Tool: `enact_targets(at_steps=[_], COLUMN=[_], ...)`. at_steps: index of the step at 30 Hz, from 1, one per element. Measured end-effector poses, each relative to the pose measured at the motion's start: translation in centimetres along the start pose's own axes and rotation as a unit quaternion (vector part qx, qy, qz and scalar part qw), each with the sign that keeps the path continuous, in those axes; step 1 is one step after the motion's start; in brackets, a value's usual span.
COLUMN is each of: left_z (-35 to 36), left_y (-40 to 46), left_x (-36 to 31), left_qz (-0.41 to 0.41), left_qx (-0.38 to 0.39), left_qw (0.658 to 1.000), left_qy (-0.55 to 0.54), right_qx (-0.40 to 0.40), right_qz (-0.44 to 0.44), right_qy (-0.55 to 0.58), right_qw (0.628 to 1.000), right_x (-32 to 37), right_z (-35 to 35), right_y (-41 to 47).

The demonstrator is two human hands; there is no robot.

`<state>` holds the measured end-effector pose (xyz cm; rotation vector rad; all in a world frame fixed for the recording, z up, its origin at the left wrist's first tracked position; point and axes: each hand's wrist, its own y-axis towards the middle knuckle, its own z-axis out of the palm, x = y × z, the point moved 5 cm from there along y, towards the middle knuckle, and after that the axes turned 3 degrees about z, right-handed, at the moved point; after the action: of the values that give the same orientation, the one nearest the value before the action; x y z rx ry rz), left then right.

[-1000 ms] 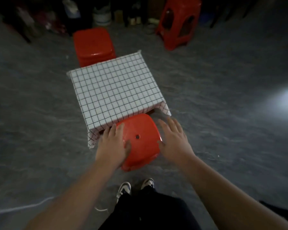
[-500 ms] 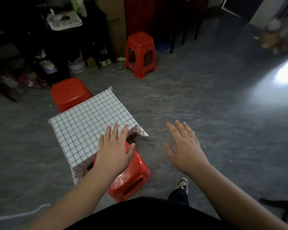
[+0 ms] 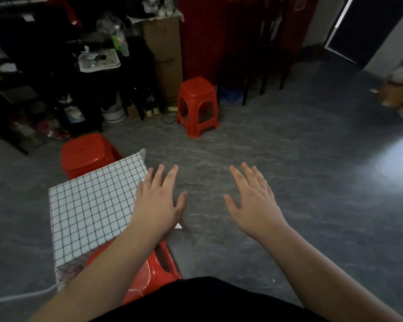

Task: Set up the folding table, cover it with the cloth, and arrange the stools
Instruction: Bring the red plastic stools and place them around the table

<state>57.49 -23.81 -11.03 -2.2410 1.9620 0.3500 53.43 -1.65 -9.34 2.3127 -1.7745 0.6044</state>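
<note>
grey floor [image 3: 289, 159], cluttered shelves [image 3: 44, 77], checked cloth [image 3: 91, 210] covering table.

Both hands [image 3: 158, 203] lifted off near stool [image 3: 154, 273], now spread empty above floor [image 3: 289, 182].

This looks like a dim room in a home, used partly for storage — though the far corner is too dark to read well. A grey marbled floor [image 3: 254, 147] runs to a dark open doorway [image 3: 368, 26]. Against the back wall stand black cluttered shelves [image 3: 28, 73] with a white plastic tray [image 3: 99, 60] of odds and ends, a tall brown cardboard box [image 3: 166, 56] and a red ribbed panel [image 3: 200, 36]. Red plastic stools [image 3: 197, 105] and a small table under a white black-grid cloth [image 3: 91, 205] sit on the floor — plain household furniture.
</note>
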Motion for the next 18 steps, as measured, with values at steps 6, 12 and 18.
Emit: enact_targets(at_steps=[6,12,18], left_z=[1.0,3.8,4.4], left_y=[6.7,16.6,31.7], left_x=[-0.5,0.7,2.9], left_qz=[-0.038,-0.072,-0.079], left_qx=[0.005,-0.002,0.016], left_qw=[0.999,0.997,0.996], left_qy=[-0.017,-0.043,-0.036], right_qx=[0.016,0.031,0.035], right_qz=[-0.007,-0.035,-0.046], right_qy=[0.003,-0.015,-0.037], right_qw=[1.0,0.999,0.998], right_x=[-2.3,-3.2,-2.8], right_z=[-1.2,-1.8,-3.2], right_y=[7.4,18.6,34.8])
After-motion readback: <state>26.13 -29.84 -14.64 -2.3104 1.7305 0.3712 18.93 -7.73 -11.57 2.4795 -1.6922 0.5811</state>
